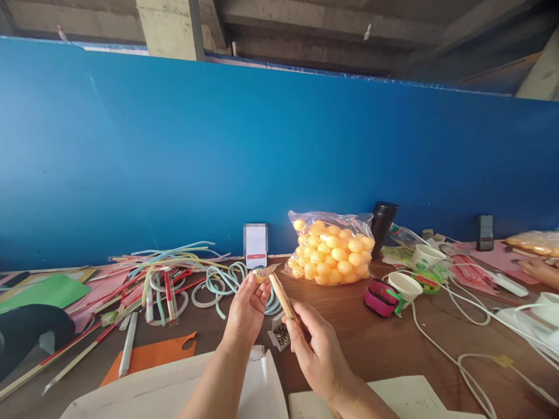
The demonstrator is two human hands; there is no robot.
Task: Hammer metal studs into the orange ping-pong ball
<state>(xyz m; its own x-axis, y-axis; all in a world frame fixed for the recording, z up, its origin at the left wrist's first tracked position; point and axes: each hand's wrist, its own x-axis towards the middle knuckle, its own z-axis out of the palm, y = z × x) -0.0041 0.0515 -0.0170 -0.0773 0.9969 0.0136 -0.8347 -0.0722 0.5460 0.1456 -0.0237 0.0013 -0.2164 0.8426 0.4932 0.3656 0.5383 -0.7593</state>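
My left hand (248, 308) pinches a small round yellowish ball (260, 276) with a dark bluish patch on top. In my right hand (318, 349) is a light wooden stick (281, 294), slanting up and to the left. The stick's upper end lies close beside the ball, next to a thin pale pointed piece (269, 269); whether they touch I cannot tell. Below and between the hands sits a small open box (279, 335) of tiny metal pieces. Behind them, a clear plastic bag (332, 247) full of orange balls stands on the table.
A phone (255, 245) leans against the blue partition (262, 145). Pale blue tubing (218, 285), coloured strips and paper lie left. On the right are a dark bottle (384, 224), a paper cup (405, 286), a magenta case (381, 298), cables and another person's hand (541, 272).
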